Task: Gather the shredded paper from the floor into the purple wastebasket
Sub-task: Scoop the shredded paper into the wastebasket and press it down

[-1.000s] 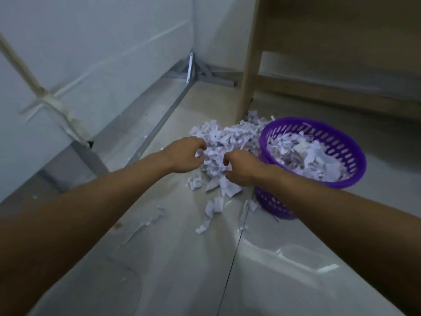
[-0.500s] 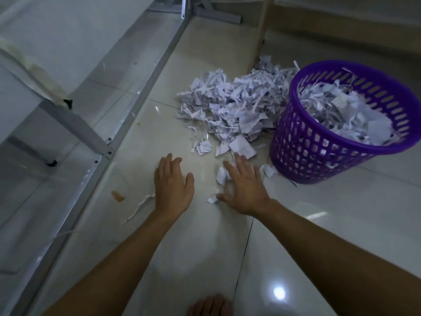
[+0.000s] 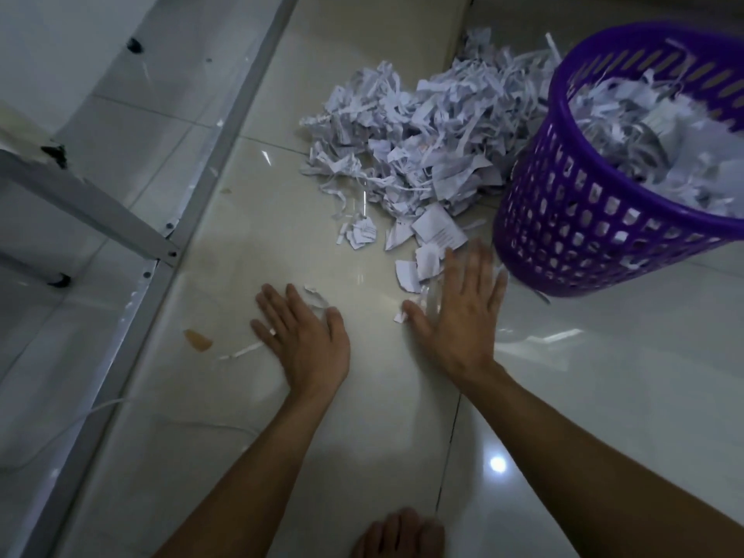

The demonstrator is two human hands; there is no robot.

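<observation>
A heap of white shredded paper (image 3: 418,138) lies on the glossy floor tiles, left of the purple wastebasket (image 3: 583,219), which holds more shreds. A few loose scraps (image 3: 414,267) trail toward me from the heap. My right hand (image 3: 459,316) lies flat and open on the floor just below these scraps, beside the basket's base, fingers spread. My left hand (image 3: 302,336) is also flat and open, palm down, with one small scrap (image 3: 316,296) at its fingertips and a thin strip (image 3: 241,351) to its left.
A grey metal frame rail (image 3: 193,219) runs diagonally along the left, with a cross bar (image 3: 80,203) joining it. A brown scrap (image 3: 198,340) lies near the rail. A wooden furniture leg (image 3: 463,18) stands behind the heap. My bare toes (image 3: 398,533) show at the bottom edge.
My hands left the heap, drew back toward me and opened flat on the floor. The view tipped down and closer; the hands now sit slightly further apart.
</observation>
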